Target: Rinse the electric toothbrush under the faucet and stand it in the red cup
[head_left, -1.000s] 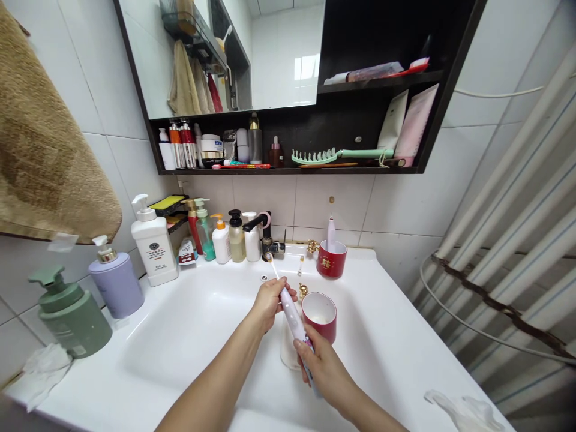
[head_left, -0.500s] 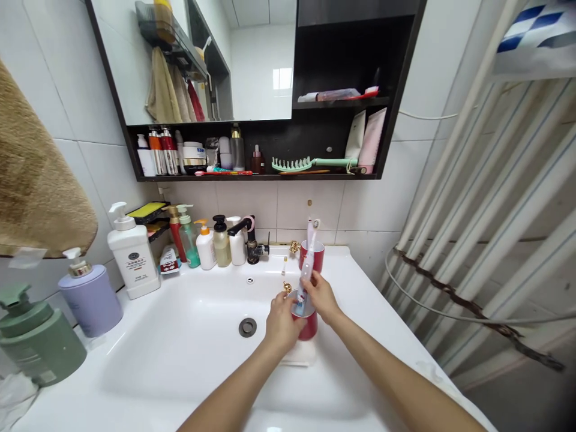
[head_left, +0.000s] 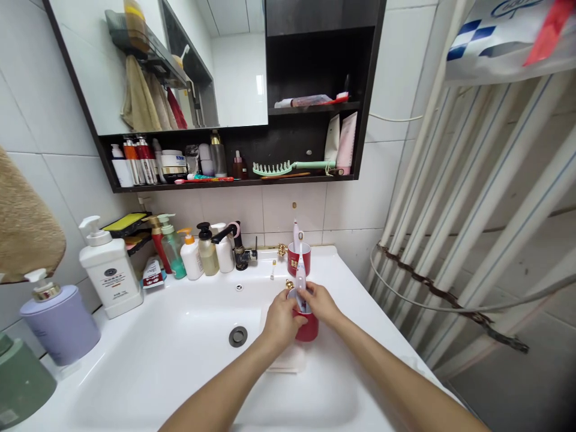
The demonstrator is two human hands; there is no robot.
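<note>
Standing brush-head up, the pale toothbrush (head_left: pixel 300 270) has its lower end inside the near red cup (head_left: pixel 307 331), in the lower middle of the frame. The right hand (head_left: pixel 321 305) pinches its smooth, slender handle, while the left hand (head_left: pixel 279 319), just beside it, is clamped on the cup's left side. Both cups are round and glossy; the far red cup (head_left: pixel 292 264), higher in the frame, holds a second toothbrush (head_left: pixel 296 234). The white sink (head_left: pixel 180 360) (shiny and softly curved) spreads across the lower left, a round metal drain (head_left: pixel 238 336) in its floor. In the upper middle, the dark cabinet (head_left: pixel 321 15) holds a squat jar (head_left: pixel 174 166), a mint-green hairbrush (head_left: pixel 272 169) and a pink tube (head_left: pixel 347 141). At left, a clear pump bottle (head_left: pixel 173 255) shows green liquid, a rounded lilac pump bottle (head_left: pixel 63 327) stands lower, and a fuzzy tan towel (head_left: pixel 27 222) hangs at the edge
</note>
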